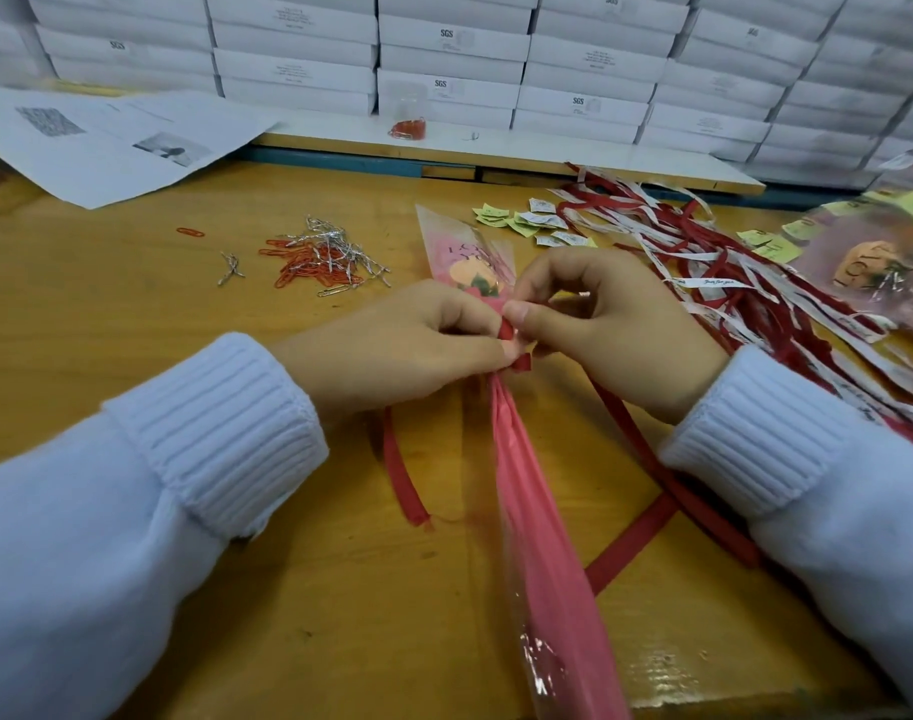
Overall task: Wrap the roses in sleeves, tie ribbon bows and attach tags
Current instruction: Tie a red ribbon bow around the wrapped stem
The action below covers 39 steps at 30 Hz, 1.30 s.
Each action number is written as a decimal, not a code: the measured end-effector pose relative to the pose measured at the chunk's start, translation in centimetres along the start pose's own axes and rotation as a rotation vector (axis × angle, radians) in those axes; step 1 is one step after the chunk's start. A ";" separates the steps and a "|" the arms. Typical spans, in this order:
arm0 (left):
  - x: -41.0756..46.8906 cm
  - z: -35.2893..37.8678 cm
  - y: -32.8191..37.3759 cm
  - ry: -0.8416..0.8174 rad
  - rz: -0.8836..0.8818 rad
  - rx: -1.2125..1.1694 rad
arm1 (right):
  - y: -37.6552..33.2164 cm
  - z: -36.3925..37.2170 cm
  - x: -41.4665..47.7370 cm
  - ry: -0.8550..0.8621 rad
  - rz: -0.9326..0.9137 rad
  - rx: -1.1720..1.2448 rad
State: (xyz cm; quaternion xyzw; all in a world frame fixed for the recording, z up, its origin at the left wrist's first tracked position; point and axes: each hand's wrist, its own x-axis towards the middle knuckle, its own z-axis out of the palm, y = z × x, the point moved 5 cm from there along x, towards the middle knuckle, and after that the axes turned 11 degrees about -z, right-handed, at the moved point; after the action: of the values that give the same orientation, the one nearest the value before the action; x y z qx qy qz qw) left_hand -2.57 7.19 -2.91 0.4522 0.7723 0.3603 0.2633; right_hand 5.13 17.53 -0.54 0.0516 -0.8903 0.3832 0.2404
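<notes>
Head view: bow-tying step. Left hand [407, 340] and right hand [594, 324] both pinch the red ribbon [516, 345] at the neck of the sleeved rose [475, 272] lying mid-table. Next, likely: form loops, cinch tight, then attach a tag [547, 220].

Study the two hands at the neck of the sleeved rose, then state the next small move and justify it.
Probably draw the red ribbon snug around the gathered sleeve before forming loops. The left hand and right hand both pinch it at the neck, its two tails lie slack on the table, and no bow shows yet.
</notes>
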 end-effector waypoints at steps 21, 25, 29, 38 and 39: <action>0.0 -0.6 -0.1 0.142 0.082 0.018 | 3.0 0.4 -0.6 -0.007 0.248 0.054; 0.0 -0.8 -0.3 0.151 0.060 -0.039 | 2.2 -0.1 -0.5 -0.048 0.147 -0.064; -0.1 -1.0 -0.5 0.177 0.018 -0.123 | 1.5 -0.2 -0.4 -0.075 0.055 -0.184; 0.0 -1.6 -0.9 0.300 -0.038 -0.165 | 0.2 -0.2 -0.5 -0.137 -0.123 -0.330; 0.0 -1.7 -0.8 0.312 -0.035 -0.164 | -0.1 -0.2 -0.5 -0.134 -0.158 -0.336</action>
State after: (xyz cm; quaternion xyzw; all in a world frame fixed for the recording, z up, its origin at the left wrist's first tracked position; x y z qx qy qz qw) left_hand -4.26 6.35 -2.52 0.3544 0.7793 0.4834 0.1826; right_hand 5.69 17.52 -0.61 0.1058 -0.9490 0.2049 0.2151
